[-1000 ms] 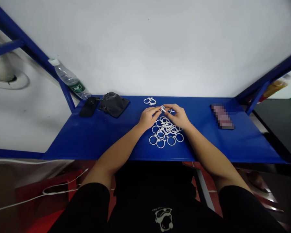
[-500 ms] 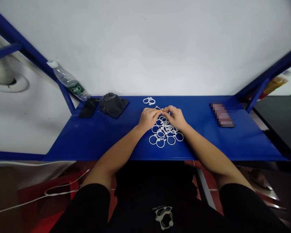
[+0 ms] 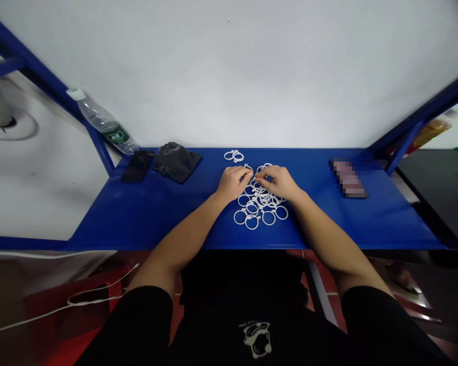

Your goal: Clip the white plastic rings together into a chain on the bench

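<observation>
A pile of thin white plastic curtain rings (image 3: 268, 218) with small knobs lies on the blue table, under and in front of my hands. My left hand (image 3: 232, 183) is closed at the pile's upper left, its thumb and fingers pressed together at a white ring (image 3: 248, 166) partly hidden behind the fingertips. Close to it on the right, my right hand (image 3: 278, 182) is curled in a pinch over the pile. A tiny white bit shows at its fingertips, too small to make out. A narrow gap separates the two hands. A few linked rings (image 3: 229, 156) lie apart near the wall.
On the table's left are a black phone (image 3: 137, 166), a crumpled black bag (image 3: 177, 161) and a leaning plastic bottle (image 3: 107, 124). A blurred-out rectangular object (image 3: 348, 178) lies to the right. Blue frame bars (image 3: 103, 150) rise at both ends, with a white wall behind.
My hands have drawn slightly apart; the fingertips that met over a small white part now have a gap between them. The whole view has shifted a little.
</observation>
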`<state>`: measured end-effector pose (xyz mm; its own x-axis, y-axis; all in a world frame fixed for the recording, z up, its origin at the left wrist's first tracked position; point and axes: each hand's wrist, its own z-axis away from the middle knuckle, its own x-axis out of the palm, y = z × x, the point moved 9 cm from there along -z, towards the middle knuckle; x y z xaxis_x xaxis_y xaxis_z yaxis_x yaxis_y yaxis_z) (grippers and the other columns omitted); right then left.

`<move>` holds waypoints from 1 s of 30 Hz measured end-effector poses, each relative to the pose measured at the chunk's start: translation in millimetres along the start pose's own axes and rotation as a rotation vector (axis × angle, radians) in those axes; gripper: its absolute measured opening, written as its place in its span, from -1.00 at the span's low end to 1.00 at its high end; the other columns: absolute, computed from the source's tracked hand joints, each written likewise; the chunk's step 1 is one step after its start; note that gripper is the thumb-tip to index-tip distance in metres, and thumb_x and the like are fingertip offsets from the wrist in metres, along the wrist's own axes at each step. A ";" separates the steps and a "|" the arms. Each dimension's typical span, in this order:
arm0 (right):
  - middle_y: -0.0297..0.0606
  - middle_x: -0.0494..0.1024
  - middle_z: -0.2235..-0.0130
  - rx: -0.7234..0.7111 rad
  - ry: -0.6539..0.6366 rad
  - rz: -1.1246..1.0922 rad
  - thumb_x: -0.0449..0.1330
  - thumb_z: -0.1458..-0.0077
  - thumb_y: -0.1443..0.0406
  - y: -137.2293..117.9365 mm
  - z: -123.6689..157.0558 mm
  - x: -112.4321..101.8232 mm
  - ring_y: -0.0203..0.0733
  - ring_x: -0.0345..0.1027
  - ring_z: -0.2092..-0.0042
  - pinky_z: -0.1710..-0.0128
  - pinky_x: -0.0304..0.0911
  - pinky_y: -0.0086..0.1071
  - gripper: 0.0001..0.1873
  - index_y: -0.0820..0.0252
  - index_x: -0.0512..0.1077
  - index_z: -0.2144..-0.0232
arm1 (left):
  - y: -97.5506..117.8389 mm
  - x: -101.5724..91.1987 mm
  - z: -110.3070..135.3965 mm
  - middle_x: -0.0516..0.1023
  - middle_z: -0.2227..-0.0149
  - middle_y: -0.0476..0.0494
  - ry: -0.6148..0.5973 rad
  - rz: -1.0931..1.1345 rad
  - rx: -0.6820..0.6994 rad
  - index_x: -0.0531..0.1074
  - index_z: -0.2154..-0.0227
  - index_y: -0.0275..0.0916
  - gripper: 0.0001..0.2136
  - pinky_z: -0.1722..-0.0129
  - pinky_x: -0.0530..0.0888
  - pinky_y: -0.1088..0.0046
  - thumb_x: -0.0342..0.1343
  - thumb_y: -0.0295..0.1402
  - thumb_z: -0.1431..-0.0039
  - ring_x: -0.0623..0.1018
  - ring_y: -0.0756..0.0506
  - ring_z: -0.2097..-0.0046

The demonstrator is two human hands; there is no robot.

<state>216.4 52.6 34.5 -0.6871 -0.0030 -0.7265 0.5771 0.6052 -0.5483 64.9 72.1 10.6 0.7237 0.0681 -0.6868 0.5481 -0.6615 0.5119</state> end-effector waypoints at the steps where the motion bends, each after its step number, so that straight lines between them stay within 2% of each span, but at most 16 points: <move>1: -0.26 0.74 0.29 -0.021 -0.028 0.003 0.30 -0.40 0.06 0.0 0.0 -1.0 -0.06 0.61 0.22 0.08 0.47 -0.16 -0.74 0.05 0.65 0.25 | -2.7 0.1 -0.3 0.77 0.09 -0.15 -0.004 0.008 -0.013 0.66 0.12 -0.16 -0.78 -0.07 0.52 0.22 0.11 -0.29 -0.59 0.70 -0.16 0.02; 3: -0.23 0.76 0.23 -0.008 -0.017 0.034 0.29 -0.41 0.06 7.3 0.2 -8.6 -0.05 0.62 0.19 0.06 0.48 -0.15 -0.73 0.05 0.69 0.20 | -7.8 3.7 -0.7 0.76 0.10 -0.16 -0.043 0.029 -0.038 0.67 0.13 -0.17 -0.78 -0.03 0.54 0.25 0.12 -0.30 -0.58 0.70 -0.15 0.05; 6: -0.14 0.78 0.08 0.106 0.070 0.130 0.23 -0.43 0.18 34.6 2.1 -25.3 0.02 0.64 0.07 -0.03 0.51 -0.09 -0.74 0.07 0.72 0.10 | -9.5 15.4 0.1 0.74 0.19 -0.13 -0.163 0.061 -0.043 0.67 0.18 -0.18 -0.83 -0.01 0.57 0.25 0.19 -0.34 -0.53 0.69 -0.14 0.10; 9: -0.08 0.77 -0.03 0.172 -0.010 0.209 0.22 -0.31 0.35 62.8 4.8 -24.0 0.09 0.64 -0.02 -0.11 0.52 -0.02 -0.66 0.11 0.72 -0.02 | -4.7 22.4 1.8 0.73 0.23 -0.10 -0.233 0.073 -0.018 0.67 0.21 -0.15 -0.86 -0.05 0.59 0.21 0.23 -0.35 -0.50 0.68 -0.14 0.10; 13: -0.08 0.76 -0.08 0.222 -0.093 0.271 0.19 -0.21 0.44 84.9 7.9 -15.9 0.11 0.63 -0.08 -0.18 0.51 -0.01 -0.51 0.13 0.70 -0.12 | 0.1 23.2 2.6 0.73 0.22 -0.11 -0.241 0.080 0.002 0.67 0.21 -0.13 -0.87 -0.05 0.60 0.19 0.24 -0.34 -0.50 0.68 -0.15 0.11; 20: -0.15 0.78 0.13 0.271 -0.111 0.249 0.23 -0.18 0.39 83.5 8.4 -9.9 0.02 0.63 0.17 0.08 0.52 -0.18 -0.38 0.19 0.57 -0.29 | -4.6 25.5 2.9 0.74 0.18 -0.12 -0.219 0.091 0.000 0.67 0.17 -0.11 -0.91 -0.05 0.62 0.18 0.26 -0.34 -0.47 0.68 -0.15 0.10; 25: -0.10 0.76 0.11 0.285 0.033 0.230 0.24 -0.15 0.36 74.3 7.3 -26.2 0.04 0.61 0.20 0.04 0.52 -0.10 -0.30 0.26 0.52 -0.35 | -7.1 27.6 3.0 0.75 0.15 -0.13 -0.223 0.084 -0.006 0.67 0.15 -0.14 -0.92 -0.05 0.62 0.18 0.27 -0.36 -0.46 0.69 -0.15 0.09; 30: -0.20 0.71 0.17 0.222 0.119 -0.008 0.22 -0.21 0.29 64.2 6.1 -24.0 -0.12 0.50 0.31 0.16 0.50 -0.18 -0.39 0.19 0.52 -0.31 | -8.3 27.4 3.0 0.76 0.09 -0.15 -0.216 0.099 -0.020 0.66 0.03 -0.15 -0.88 -0.09 0.63 0.17 0.29 -0.33 -0.46 0.71 -0.15 0.08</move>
<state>272.7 86.6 14.2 -0.7313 0.0944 -0.6755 0.6456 0.4156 -0.6407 78.9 77.2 -14.0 0.6691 -0.1587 -0.7260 0.4889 -0.6417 0.5909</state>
